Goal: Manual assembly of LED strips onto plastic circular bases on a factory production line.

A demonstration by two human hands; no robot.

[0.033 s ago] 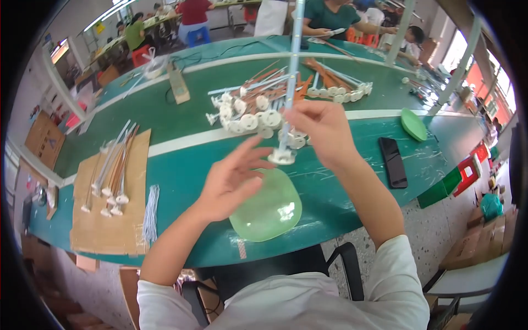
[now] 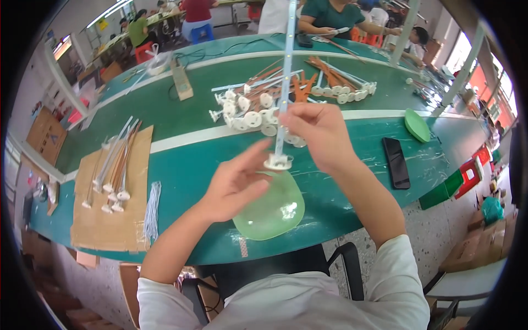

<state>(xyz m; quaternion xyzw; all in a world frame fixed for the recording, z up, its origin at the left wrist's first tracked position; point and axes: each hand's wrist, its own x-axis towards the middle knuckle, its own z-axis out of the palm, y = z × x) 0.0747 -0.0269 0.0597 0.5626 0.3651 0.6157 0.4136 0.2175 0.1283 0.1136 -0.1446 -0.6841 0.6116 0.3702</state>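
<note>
My right hand [image 2: 322, 135] pinches a long, pale LED strip [image 2: 286, 71] a little above its lower end. The strip stands nearly upright and runs out past the top of the picture. At its foot sits a round white base [image 2: 278, 163], held above the far rim of a light green square plate [image 2: 275, 217]. Beside that base, my left hand [image 2: 234, 190] is open, its fingers apart and slightly blurred. It holds nothing that I can see, and whether a fingertip touches the base is unclear.
Beyond my hands lies a pile of strips with white round bases [image 2: 253, 119]. At left, cardboard [image 2: 110, 234] carries several more, beside a bundle of white wires [image 2: 152, 209]. A black phone [image 2: 395, 163] and green dish [image 2: 416, 125] lie right. A person [image 2: 330, 19] sits across the table.
The strip and its base have shifted slightly left in the picture, and the base sits a little lower. My left hand's fingers have moved slightly toward me. My right hand keeps its pinch.
</note>
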